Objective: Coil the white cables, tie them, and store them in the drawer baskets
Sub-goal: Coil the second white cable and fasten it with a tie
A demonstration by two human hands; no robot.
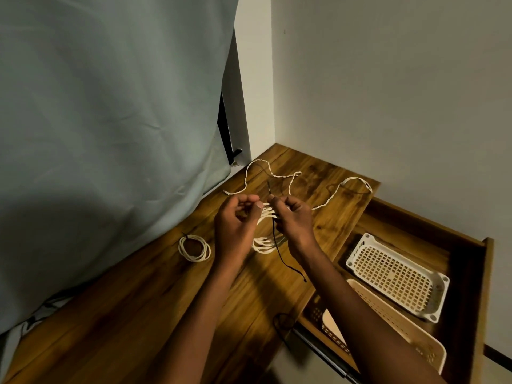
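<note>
Above the wooden desktop (144, 300), both hands hold one coiled white cable (267, 213). The left hand (235, 225) pinches its left side. The right hand (293, 217) grasps its right side and a black tie cord (279, 253), which hangs toward the near edge. The bundle's long axis runs left to right between the fingers.

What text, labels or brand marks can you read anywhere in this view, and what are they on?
None: no readable text shows in the head view.
White basket in the open drawer: plain lattice, no label visible.
Beige basket: no marking visible.
White cable bundle held by the left hand and right hand: no print or tag.
Coiled cable on the wooden top: no tag.
Black tie: unmarked.
</note>
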